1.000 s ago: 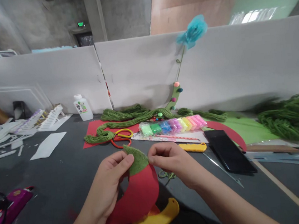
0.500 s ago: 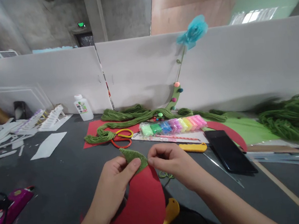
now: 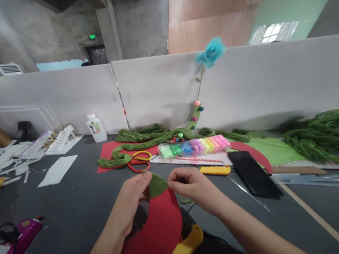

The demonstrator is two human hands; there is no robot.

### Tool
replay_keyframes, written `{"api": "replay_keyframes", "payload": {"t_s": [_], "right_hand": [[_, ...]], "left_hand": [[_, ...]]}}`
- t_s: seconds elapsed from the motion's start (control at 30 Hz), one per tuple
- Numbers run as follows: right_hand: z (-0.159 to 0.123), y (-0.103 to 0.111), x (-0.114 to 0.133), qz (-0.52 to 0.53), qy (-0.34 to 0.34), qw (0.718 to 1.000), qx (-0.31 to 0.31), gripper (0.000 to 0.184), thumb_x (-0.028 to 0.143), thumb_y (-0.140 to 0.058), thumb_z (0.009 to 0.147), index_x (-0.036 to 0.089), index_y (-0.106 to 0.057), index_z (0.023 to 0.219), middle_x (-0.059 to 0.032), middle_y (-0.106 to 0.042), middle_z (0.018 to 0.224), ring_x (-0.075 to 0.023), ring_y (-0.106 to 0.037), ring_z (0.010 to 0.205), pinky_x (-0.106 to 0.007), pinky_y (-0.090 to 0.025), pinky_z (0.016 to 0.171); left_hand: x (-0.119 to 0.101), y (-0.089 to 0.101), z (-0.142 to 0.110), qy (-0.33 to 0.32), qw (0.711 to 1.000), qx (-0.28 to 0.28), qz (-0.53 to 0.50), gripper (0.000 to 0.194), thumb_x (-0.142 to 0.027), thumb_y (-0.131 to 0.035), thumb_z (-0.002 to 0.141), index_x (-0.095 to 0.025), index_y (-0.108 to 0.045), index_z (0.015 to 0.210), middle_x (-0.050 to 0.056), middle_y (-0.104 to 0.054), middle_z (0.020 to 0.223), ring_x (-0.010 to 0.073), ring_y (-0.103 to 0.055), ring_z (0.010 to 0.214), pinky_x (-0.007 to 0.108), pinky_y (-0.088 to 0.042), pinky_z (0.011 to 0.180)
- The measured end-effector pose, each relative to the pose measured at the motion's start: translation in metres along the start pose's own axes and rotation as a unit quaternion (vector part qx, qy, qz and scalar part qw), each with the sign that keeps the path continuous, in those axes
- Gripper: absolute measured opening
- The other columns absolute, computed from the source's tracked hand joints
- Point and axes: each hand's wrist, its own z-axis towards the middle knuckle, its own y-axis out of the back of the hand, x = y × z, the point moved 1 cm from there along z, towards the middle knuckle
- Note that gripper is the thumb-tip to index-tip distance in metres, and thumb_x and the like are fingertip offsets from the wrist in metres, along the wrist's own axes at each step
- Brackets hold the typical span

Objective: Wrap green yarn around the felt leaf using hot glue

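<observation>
A curved red card piece (image 3: 161,230) with one tip covered in green yarn (image 3: 157,185) stands tilted over the table. My left hand (image 3: 130,198) is closed on its green tip, thumb on the near face. At the right edge of the green part, my right hand (image 3: 191,183) is closed in a pinch on the green yarn; the strand between the fingertips is barely visible. A small loose curl of green yarn (image 3: 186,200) lies under my right hand. Below the card is a yellow glue gun (image 3: 183,249), partly hidden by it.
Beyond my hands lie scissors (image 3: 139,167), a yellow cutter (image 3: 215,170), a pack of coloured clay (image 3: 194,146) and a phone (image 3: 254,173). Green yarn bundles (image 3: 330,137) are at right. A white bottle (image 3: 96,129), paper scraps and a purple power strip (image 3: 20,246) are at left.
The card dipped toward me, then tilted back up, showing more of the glue gun. My left thumb has moved up toward the green tip. The right hand keeps its pinch.
</observation>
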Motion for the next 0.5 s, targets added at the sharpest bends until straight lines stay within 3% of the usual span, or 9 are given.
{"api": "replay_keyframes", "payload": {"t_s": [0.27, 0.5], "right_hand": [[-0.001, 0.014, -0.001, -0.051, 0.025, 0.998, -0.036, 0.014, 0.022, -0.053, 0.074, 0.015, -0.055, 0.061, 0.004, -0.044, 0.057, -0.0095, -0.036, 0.056, -0.023, -0.027, 0.053], [-0.004, 0.015, 0.005, -0.105, 0.04, 0.992, -0.059, 0.017, 0.02, -0.052, 0.079, 0.015, -0.056, 0.064, 0.004, -0.046, 0.057, -0.0095, -0.04, 0.056, -0.023, -0.031, 0.052]], "left_hand": [[-0.006, 0.003, -0.001, -0.022, 0.995, 0.067, 0.073, 0.019, -0.029, -0.067, 0.07, -0.016, -0.058, 0.058, -0.005, -0.051, 0.054, 0.0107, -0.046, 0.054, 0.022, -0.037, 0.055], [-0.006, 0.003, -0.001, -0.029, 0.992, 0.07, 0.104, 0.02, -0.031, -0.064, 0.07, -0.017, -0.057, 0.056, -0.005, -0.05, 0.05, 0.0101, -0.044, 0.047, 0.022, -0.035, 0.049]]}}
